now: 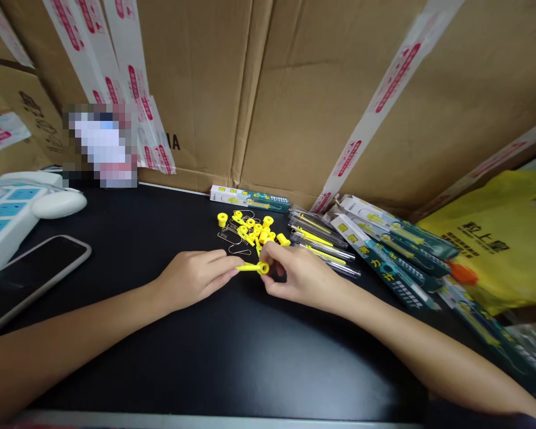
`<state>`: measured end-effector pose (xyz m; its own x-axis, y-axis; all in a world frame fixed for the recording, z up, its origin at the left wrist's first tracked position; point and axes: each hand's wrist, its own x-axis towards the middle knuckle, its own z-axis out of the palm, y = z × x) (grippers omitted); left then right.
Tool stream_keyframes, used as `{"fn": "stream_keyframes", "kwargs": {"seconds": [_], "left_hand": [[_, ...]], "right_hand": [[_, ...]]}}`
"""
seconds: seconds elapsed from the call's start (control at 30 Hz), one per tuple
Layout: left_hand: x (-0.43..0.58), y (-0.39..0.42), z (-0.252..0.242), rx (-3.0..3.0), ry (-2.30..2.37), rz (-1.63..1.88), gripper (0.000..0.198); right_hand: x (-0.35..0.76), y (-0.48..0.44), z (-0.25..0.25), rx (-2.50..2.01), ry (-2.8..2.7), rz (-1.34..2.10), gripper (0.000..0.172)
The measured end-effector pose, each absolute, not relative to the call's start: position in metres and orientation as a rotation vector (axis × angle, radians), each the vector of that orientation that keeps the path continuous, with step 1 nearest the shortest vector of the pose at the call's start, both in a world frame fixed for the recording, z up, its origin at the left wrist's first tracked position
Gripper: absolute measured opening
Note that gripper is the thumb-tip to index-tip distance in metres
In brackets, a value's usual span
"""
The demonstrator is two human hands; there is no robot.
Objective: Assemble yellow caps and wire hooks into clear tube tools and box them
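Observation:
My left hand (201,277) pinches a slim yellow plastic strip (249,267) between thumb and fingers. At the strip's right end sits a round yellow plastic cap (263,269) with a hole in it. My right hand (301,271) curls its thumb and fingertips around that cap; whether the two pieces are joined I cannot tell. Just beyond the hands lies a loose heap of yellow plastic caps (267,221), mixed with thin metal wire hooks and springs (240,250). Clear tubes (324,253) with yellow strips inside rest beside my right hand.
Printed green-and-white boxes (379,262) are piled on the right, near a yellow bag (486,238). Another such box (249,199) lies at the back against large cardboard cartons (196,89). On the left are a phone (31,280) and a white power strip (9,211).

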<state>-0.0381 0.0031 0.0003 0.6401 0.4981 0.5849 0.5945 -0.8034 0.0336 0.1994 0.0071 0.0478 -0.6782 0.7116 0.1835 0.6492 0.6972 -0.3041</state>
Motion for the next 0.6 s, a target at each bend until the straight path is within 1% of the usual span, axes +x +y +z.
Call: {"fn": "stream_keyframes", "kwargs": {"seconds": [0.13, 0.3, 0.4, 0.5, 0.6], "left_hand": [[-0.038, 0.003, 0.001, -2.665, -0.91, -0.892, 0.024], [-0.037, 0.003, 0.001, -2.662, -0.922, -0.879, 0.025], [-0.037, 0.003, 0.001, -2.684, -0.928, -0.853, 0.025], [-0.037, 0.003, 0.001, -2.692, -0.938, -0.856, 0.027], [-0.036, 0.003, 0.001, -2.708, -0.95, -0.886, 0.027]], "right_hand": [[0.2, 0.01, 0.044, -1.054, -2.558, 0.38, 0.019], [0.197, 0.013, 0.036, -1.003, -2.41, 0.689, 0.022], [0.195, 0.012, 0.031, -0.977, -2.345, 0.786, 0.023], [0.194, 0.011, 0.028, -0.997, -2.363, 0.765, 0.021], [0.194, 0.01, 0.027, -1.042, -2.415, 0.667, 0.017]]}}
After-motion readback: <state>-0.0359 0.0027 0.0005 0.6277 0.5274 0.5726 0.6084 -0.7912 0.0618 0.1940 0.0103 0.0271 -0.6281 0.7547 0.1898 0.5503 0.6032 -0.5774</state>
